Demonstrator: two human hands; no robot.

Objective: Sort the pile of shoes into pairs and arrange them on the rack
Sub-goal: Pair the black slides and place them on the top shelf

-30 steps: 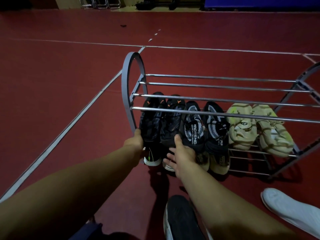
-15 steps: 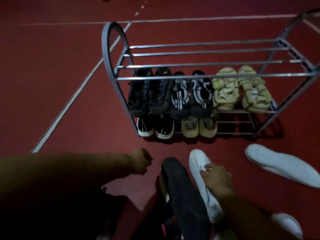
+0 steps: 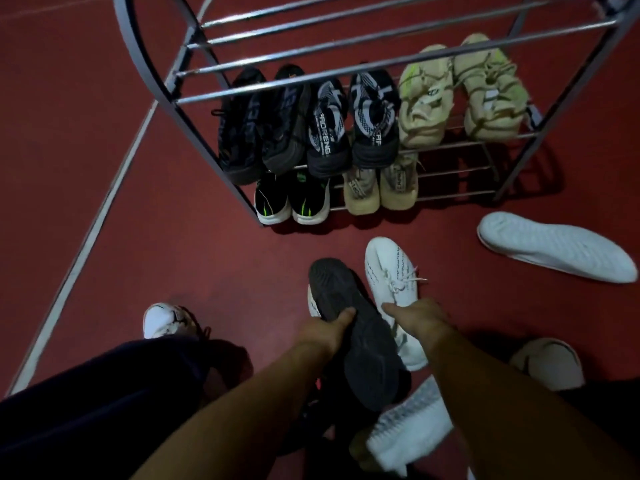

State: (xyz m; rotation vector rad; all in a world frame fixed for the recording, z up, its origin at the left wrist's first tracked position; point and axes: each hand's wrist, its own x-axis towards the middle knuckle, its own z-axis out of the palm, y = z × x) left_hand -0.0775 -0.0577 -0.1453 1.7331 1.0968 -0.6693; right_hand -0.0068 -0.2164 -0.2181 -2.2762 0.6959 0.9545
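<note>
The metal rack (image 3: 194,109) stands ahead on the red floor, its top bars bare. Its middle shelf carries a black pair (image 3: 263,126), a black-and-white knit pair (image 3: 349,123) and a beige pair (image 3: 460,91). The bottom shelf has a black-and-green pair (image 3: 291,202) and a tan pair (image 3: 379,187). In the pile near me, my left hand (image 3: 325,329) grips a black shoe (image 3: 367,344) lying sole up. My right hand (image 3: 417,317) is closed on a white knit sneaker (image 3: 391,268) beside it.
A white shoe (image 3: 554,251) lies sole up to the right of the rack. A white ribbed sole (image 3: 408,424) sits below my arms, a beige shoe (image 3: 550,363) at the right. My own white shoe (image 3: 166,320) and dark trouser leg are at the left.
Both hands left the black pair on the rack and came back to the pile. The left now grips the black shoe, the right holds the white sneaker. My view tilted down.
</note>
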